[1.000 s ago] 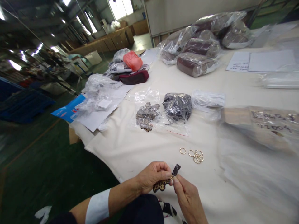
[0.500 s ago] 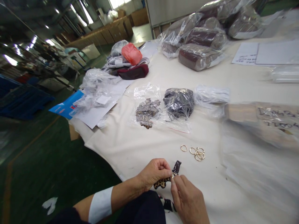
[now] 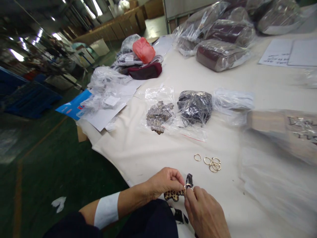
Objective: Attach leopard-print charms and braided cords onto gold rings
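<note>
My left hand point(image 3: 165, 181) pinches a leopard-print piece point(image 3: 174, 195) with a scalloped edge, part of it hidden under the fingers. My right hand point(image 3: 206, 210) is closed at a gold ring point(image 3: 187, 186), its fingertips meeting those of the left. A dark strap end point(image 3: 189, 178) sticks up beside the ring; whether the ring passes through it I cannot tell. Beyond the hands, several loose gold rings point(image 3: 215, 164) lie on the cream cloth, with one single ring point(image 3: 197, 157) a little to their left. A black-and-white patterned piece point(image 3: 179, 215) shows below my hands.
A clear bag of leopard-print pieces point(image 3: 159, 115) and a wrapped black pouch point(image 3: 194, 106) lie mid-table. Plastic-wrapped brown bags point(image 3: 219, 56) are piled at the back. A large plastic-covered packet point(image 3: 272, 124) lies right, and the table's edge point(image 3: 112, 165) runs down the left.
The view has shifted slightly. My hands stay together at the leopard-print piece; my right fingers have moved slightly, and the gold ring shows more clearly between them.
</note>
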### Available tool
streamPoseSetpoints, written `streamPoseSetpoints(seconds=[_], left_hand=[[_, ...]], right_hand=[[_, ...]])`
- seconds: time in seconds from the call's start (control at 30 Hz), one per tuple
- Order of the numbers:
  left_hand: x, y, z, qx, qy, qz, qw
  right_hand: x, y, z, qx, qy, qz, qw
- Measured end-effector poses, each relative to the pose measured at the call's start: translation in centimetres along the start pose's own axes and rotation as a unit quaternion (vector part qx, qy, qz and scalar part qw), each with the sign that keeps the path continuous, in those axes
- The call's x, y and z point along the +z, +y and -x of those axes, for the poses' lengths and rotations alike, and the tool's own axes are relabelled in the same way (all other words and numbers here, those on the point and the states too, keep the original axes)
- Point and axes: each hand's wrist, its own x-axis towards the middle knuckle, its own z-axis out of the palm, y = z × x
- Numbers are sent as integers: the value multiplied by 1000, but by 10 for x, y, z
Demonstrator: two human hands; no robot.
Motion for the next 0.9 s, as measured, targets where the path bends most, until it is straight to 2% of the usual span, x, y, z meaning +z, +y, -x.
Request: streamPoseSetpoints(seconds=[0.2, 0.3, 0.37, 0.57, 0.77, 0.83, 0.9], left_hand=[[-1, -5, -11, -105, -31, 34, 993], [-3, -5, -15, -185, -80, 58, 978], [-4, -6, -17, -210, -109, 62, 970], [1, -14, -19, -232, -143, 83, 958], [12, -10, -13, -222, -152, 139, 953], [15, -10, -11, -217, -138, 175, 950], [18, -12, -9, -198, -127, 211, 949]], right_hand=[[-8, 8, 4, -61, -32, 31, 997], [-13, 11, 5, -96, -20, 26, 995], [-16, 12, 7, -108, -21, 38, 993], [-17, 14, 20, -153, -50, 74, 984], [-20, 21, 32, -170, -76, 139, 973], [-21, 21, 35, -160, -64, 120, 978], [-23, 21, 36, -144, -36, 49, 988]])
